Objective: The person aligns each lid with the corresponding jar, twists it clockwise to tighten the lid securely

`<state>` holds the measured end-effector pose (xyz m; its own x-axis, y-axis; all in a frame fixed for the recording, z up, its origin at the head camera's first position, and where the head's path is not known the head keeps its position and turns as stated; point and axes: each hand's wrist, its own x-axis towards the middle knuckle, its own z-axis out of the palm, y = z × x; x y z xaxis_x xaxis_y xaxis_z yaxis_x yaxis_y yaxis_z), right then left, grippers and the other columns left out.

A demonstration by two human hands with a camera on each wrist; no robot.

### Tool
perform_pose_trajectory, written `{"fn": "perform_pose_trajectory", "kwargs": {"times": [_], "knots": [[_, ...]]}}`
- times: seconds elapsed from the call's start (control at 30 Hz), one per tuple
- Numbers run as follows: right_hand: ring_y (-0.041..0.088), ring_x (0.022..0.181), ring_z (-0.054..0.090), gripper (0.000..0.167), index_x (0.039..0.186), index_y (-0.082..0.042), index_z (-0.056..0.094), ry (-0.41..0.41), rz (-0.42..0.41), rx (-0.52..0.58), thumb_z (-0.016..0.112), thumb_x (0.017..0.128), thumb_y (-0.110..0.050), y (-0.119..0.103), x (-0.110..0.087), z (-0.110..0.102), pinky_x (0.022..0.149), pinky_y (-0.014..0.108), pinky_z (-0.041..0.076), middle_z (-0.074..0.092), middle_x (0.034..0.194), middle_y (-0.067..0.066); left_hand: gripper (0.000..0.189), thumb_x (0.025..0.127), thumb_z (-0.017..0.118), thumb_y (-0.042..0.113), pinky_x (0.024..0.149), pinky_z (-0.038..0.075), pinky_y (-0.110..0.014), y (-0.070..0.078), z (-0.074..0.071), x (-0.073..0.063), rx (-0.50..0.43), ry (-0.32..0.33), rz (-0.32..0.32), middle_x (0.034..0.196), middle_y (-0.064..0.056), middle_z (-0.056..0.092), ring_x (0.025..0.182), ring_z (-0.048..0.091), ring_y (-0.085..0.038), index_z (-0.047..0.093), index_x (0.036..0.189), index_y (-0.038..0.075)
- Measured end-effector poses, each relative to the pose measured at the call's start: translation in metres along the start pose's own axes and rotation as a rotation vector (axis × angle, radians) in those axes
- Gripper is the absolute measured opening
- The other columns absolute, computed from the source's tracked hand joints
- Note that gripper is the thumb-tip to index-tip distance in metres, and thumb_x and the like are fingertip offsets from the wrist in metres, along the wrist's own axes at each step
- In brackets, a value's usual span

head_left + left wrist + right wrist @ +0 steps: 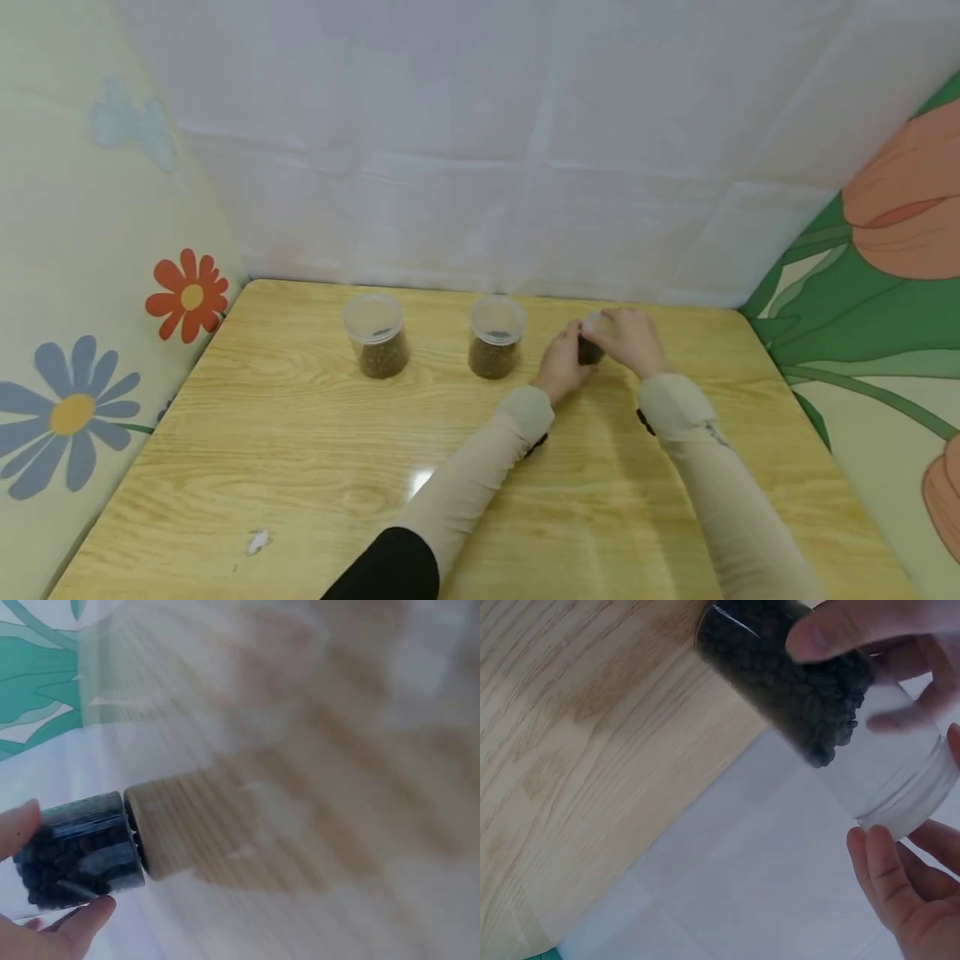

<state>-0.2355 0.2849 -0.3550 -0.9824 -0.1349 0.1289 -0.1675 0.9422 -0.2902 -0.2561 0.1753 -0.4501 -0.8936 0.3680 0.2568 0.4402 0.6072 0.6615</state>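
A clear jar (589,352) part-filled with dark beans (795,682) stands near the table's back edge, to the right. My left hand (561,364) grips its body, thumb on one side and fingers on the other. At the top of the jar, my right hand (630,340) holds the translucent lid (919,796) by its rim with thumb and fingertips. The lid sits over the jar's mouth in the right wrist view. In the left wrist view the jar's lower part (79,851) shows between the left thumb and fingers.
Two more lidded clear jars stand to the left along the back of the wood-grain table (300,467): a middle jar (493,354) and a left jar (382,354), each with brown contents. A white cloth (450,167) hangs behind; floral panels (71,408) flank both sides.
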Motion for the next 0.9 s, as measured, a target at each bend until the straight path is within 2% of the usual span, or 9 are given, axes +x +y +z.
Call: {"fn": "perform_pose_trajectory", "kwargs": {"times": [0.13, 0.23, 0.27, 0.37, 0.47, 0.5, 0.57, 0.7, 0.9], "knots": [[0.047, 0.096, 0.053, 0.05, 0.112, 0.017, 0.054, 0.028, -0.028, -0.029, 0.065, 0.084, -0.023, 0.002, 0.003, 0.003, 0.085, 0.054, 0.042, 0.057, 0.103, 0.034, 0.053, 0.079, 0.069, 0.013, 0.083, 0.047, -0.029, 0.0, -0.008, -0.007, 0.025, -0.074, -0.025, 0.108, -0.015, 0.058, 0.098, 0.057, -0.024, 0.045, 0.122, -0.004], [0.047, 0.096, 0.053, 0.051, 0.111, 0.017, 0.055, 0.062, -0.043, -0.037, 0.067, 0.082, -0.024, 0.005, 0.005, 0.007, 0.084, 0.054, 0.042, 0.057, 0.103, 0.034, 0.034, 0.08, 0.064, 0.009, 0.077, 0.049, -0.029, 0.0, -0.022, -0.018, -0.011, -0.139, -0.05, 0.099, -0.013, 0.061, 0.09, 0.059, -0.023, 0.054, 0.11, -0.005], [0.048, 0.095, 0.053, 0.051, 0.11, 0.017, 0.054, 0.076, -0.049, -0.039, 0.067, 0.082, -0.024, 0.005, 0.006, 0.009, 0.084, 0.054, 0.042, 0.057, 0.103, 0.035, 0.032, 0.082, 0.062, 0.011, 0.075, 0.049, -0.029, -0.005, -0.025, -0.021, -0.03, -0.141, -0.037, 0.099, -0.012, 0.062, 0.089, 0.06, -0.022, 0.056, 0.108, -0.005], [0.048, 0.096, 0.052, 0.052, 0.11, 0.017, 0.054, 0.11, -0.055, -0.024, 0.067, 0.082, -0.025, 0.007, 0.01, 0.013, 0.085, 0.055, 0.041, 0.056, 0.104, 0.035, 0.028, 0.084, 0.059, 0.012, 0.072, 0.05, -0.028, -0.008, -0.049, -0.036, -0.097, -0.18, -0.035, 0.098, -0.013, 0.063, 0.087, 0.061, -0.022, 0.058, 0.107, -0.005], [0.049, 0.099, 0.05, 0.053, 0.113, 0.016, 0.052, 0.124, -0.056, -0.009, 0.067, 0.083, -0.025, 0.008, 0.015, 0.017, 0.087, 0.055, 0.039, 0.054, 0.107, 0.036, 0.028, 0.085, 0.06, 0.015, 0.068, 0.05, -0.025, -0.018, -0.074, -0.052, -0.112, -0.133, 0.022, 0.093, -0.012, 0.065, 0.083, 0.062, -0.019, 0.061, 0.104, -0.005], [0.049, 0.1, 0.05, 0.053, 0.114, 0.016, 0.052, 0.123, -0.054, -0.002, 0.067, 0.083, -0.025, 0.008, 0.017, 0.018, 0.088, 0.055, 0.039, 0.053, 0.109, 0.036, 0.025, 0.085, 0.061, 0.012, 0.066, 0.05, -0.024, -0.017, -0.086, -0.058, -0.123, -0.125, 0.013, 0.091, -0.012, 0.065, 0.08, 0.062, -0.018, 0.062, 0.103, -0.005], [0.05, 0.102, 0.048, 0.055, 0.116, 0.015, 0.05, 0.119, -0.051, 0.006, 0.066, 0.084, -0.026, 0.008, 0.021, 0.019, 0.089, 0.056, 0.037, 0.051, 0.111, 0.036, 0.02, 0.085, 0.062, 0.014, 0.063, 0.049, -0.023, -0.025, -0.103, -0.068, -0.133, -0.066, 0.031, 0.085, -0.009, 0.065, 0.073, 0.061, -0.015, 0.064, 0.098, -0.003], [0.05, 0.109, 0.043, 0.057, 0.121, 0.014, 0.047, 0.11, -0.017, 0.049, 0.063, 0.086, -0.027, 0.012, 0.021, 0.018, 0.093, 0.056, 0.034, 0.046, 0.12, 0.036, 0.016, 0.087, 0.06, 0.014, 0.063, 0.049, -0.024, -0.039, -0.133, -0.085, -0.204, 0.004, -0.002, 0.084, -0.006, 0.064, 0.072, 0.059, -0.014, 0.064, 0.095, 0.001], [0.048, 0.112, 0.041, 0.051, 0.119, 0.014, 0.048, 0.214, 0.02, 0.1, 0.061, 0.088, -0.023, 0.023, 0.007, 0.012, 0.095, 0.056, 0.032, 0.044, 0.122, 0.034, 0.014, 0.086, 0.061, 0.012, 0.063, 0.05, -0.027, -0.061, -0.163, -0.101, -0.248, 0.118, 0.009, 0.082, -0.006, 0.065, 0.07, 0.06, -0.015, 0.064, 0.094, 0.002]]}}
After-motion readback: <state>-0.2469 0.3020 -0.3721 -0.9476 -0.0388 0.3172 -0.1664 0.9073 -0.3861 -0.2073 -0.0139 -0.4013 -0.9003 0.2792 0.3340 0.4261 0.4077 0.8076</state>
